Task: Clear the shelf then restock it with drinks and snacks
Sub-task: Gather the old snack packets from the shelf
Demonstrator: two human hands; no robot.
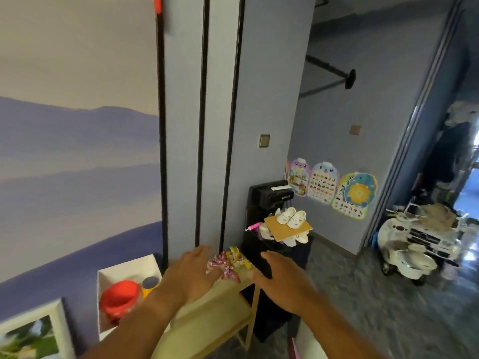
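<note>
A: Head view, far left — a white-framed picture (33, 330) leans low against the purple landscape mural. Just right of it stands a white open box (124, 270) holding a red rounded plastic container (119, 297) and a yellow cup with a dark top (150, 283).

B: And the hands?

A: The left hand (193, 274) reaches over the pale wooden shelf top (220, 304), palm down, fingers spread wide and holding nothing. Its fingertips touch or sit just beside a small heap of pink, white and yellow wrapped snacks (229, 263) — motion blur keeps me from telling which. The heap lies at the far end of the shelf top, between the two hands.

B: The right hand?

A: The right hand (281, 278) hovers just right of the snacks, open too, fingers loosely extended, gripping nothing.

B: Further right?

A: A tall black unit (269, 195) stands against the blue wall, and beside it a brown cardboard sheet (287, 226) carries a pair of small white shoes (290, 216). Colourful children's charts (331, 190) hang on the wall. Well apart, by the doorway, sits a white ride-on toy car (414, 244).
</note>
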